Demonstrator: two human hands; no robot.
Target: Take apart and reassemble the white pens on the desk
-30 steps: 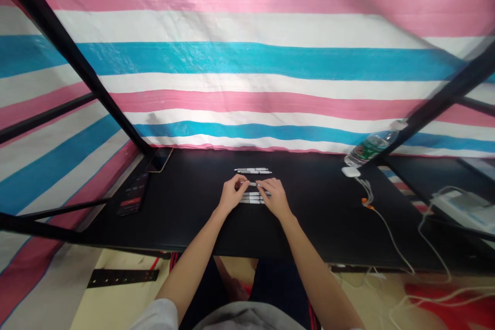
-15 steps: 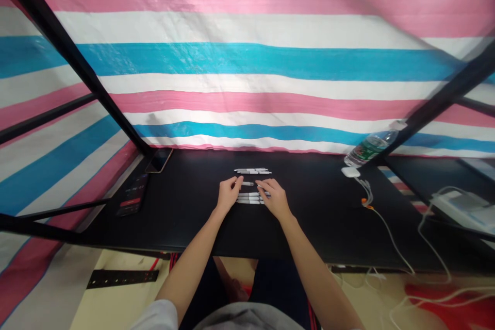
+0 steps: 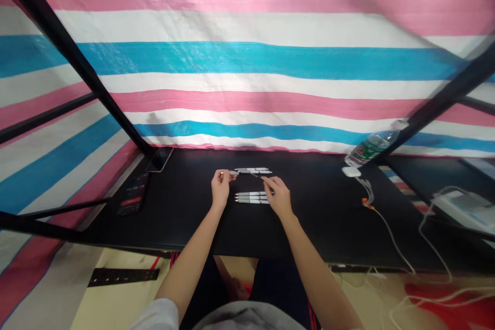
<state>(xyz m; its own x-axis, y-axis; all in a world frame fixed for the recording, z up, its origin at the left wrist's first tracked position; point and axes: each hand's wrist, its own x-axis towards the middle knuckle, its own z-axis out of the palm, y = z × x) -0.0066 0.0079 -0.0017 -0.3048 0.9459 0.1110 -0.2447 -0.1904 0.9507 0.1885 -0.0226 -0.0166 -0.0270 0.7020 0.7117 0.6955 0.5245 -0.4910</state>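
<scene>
1. Has a lit phone (image 3: 133, 195) at left, clear of both hands.
2. Partly covers the right end of the near white pens (image 3: 249, 197) with the right hand (image 3: 277, 196).
3. Pinches a slim dark piece (image 3: 257, 176) in that hand.
4. Grips a white pen piece (image 3: 233, 172) in the left hand (image 3: 220, 188), near the far pens (image 3: 253, 171).
5. Has a bottle (image 3: 370, 147) far right.

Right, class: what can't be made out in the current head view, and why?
All in the head view:
Right ends of some near pens: hidden by the right hand.
White pen part: partly covered by the left hand.
Writing on near phone: blurred, too small.
White box: cut off by right edge.
</scene>
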